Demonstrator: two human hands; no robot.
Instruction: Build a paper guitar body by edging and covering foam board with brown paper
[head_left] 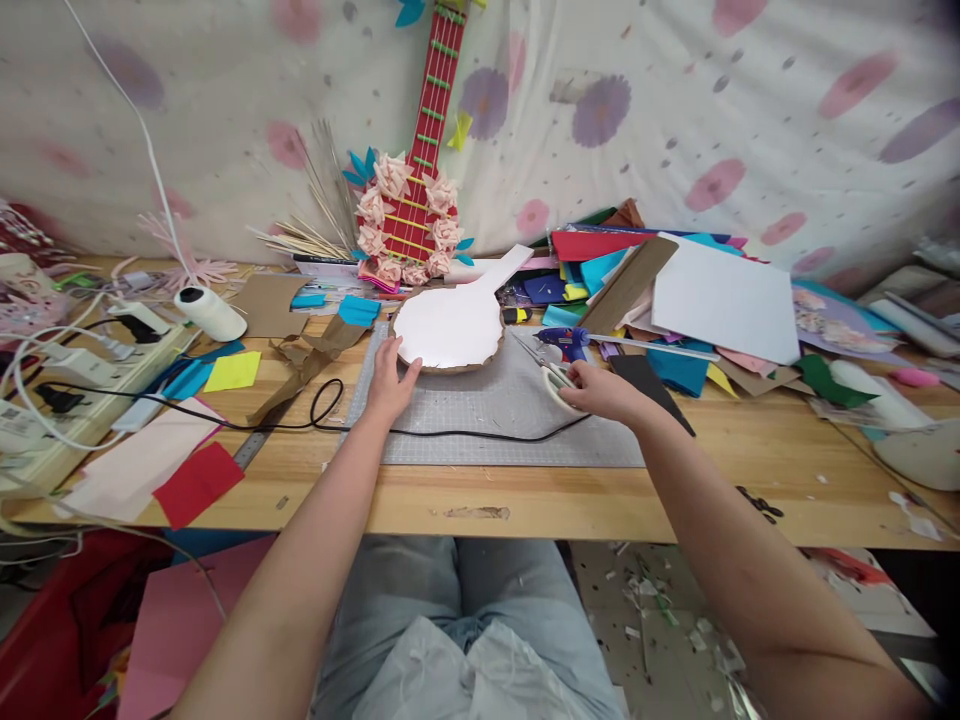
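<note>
A white guitar-shaped cutout with a round body, a brown ragged rim and a straight neck rests at the far side of the grey cutting mat. At its lower left rim is my left hand, thumb and fingers spread and touching the edge. My right hand has its fingers closed around the pale handles of a pair of scissors, whose blades point away to the left over the mat. Just behind the scissors lies a blue glue gun; its black cord crosses the mat.
A red paper guitar with pink flowers stands against the patterned curtain. Coloured sheets and a white board are piled on the right. To the left are a power strip, a thread spool, a ruler and paper pieces.
</note>
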